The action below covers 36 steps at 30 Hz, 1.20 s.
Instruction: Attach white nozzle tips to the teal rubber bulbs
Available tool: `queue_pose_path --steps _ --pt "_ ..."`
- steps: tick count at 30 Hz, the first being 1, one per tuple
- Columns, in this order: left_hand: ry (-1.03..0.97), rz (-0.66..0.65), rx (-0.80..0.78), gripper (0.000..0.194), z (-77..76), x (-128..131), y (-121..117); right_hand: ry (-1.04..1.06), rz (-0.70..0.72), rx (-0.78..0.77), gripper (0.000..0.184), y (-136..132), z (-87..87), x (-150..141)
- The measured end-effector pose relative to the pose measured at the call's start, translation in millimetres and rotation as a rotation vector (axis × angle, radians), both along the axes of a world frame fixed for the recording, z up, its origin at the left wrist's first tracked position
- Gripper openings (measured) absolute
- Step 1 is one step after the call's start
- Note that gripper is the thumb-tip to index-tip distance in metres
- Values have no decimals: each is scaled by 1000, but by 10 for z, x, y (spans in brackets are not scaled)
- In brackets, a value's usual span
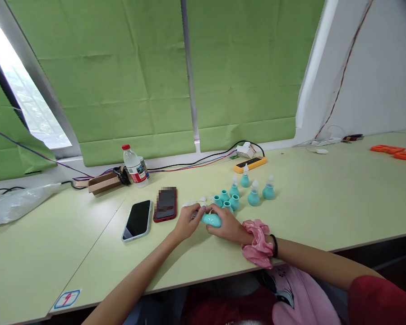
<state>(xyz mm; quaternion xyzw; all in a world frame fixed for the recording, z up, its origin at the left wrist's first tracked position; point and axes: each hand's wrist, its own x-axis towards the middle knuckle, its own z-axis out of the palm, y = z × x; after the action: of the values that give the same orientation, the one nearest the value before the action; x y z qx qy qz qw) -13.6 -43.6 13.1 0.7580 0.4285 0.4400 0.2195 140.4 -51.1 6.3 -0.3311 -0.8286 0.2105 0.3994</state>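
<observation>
My right hand (228, 225) is wrapped round a glossy teal squeeze bulb (212, 220), held sideways just above the table. My left hand (186, 223) is pinched at the bulb's left end, on what looks like a small clear tip; the fingers partly hide it. Just beyond my hands several open-necked teal bulbs (224, 196) stand in a cluster. To the right of them, several teal bulbs with clear pointed tips (253, 194) stand upright. Small clear pieces (203, 199) lie on the table behind my left hand.
Left of my hands lie a phone in a pale case (137, 220) and a red-cased phone (165, 204). Behind them stand a water bottle (134, 167) and a cardboard tray (104, 183). Cables and a yellow-black device (250, 164) lie along the back; orange objects (389, 149) lie far right.
</observation>
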Motion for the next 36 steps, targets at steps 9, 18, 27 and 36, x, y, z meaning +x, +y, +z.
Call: queue_pose_path --steps 9,18,27,36 --pt "-166 -152 -382 46 -28 9 14 -54 48 107 13 -55 -28 -27" --pt "-575 -295 -780 39 -30 67 -27 -55 214 258 17 -29 -1 2" --pt "-699 -391 -815 44 11 -144 125 -131 242 484 16 -237 178 195" --pt "-449 -218 -629 34 -26 -27 89 -190 -148 241 21 161 245 968"
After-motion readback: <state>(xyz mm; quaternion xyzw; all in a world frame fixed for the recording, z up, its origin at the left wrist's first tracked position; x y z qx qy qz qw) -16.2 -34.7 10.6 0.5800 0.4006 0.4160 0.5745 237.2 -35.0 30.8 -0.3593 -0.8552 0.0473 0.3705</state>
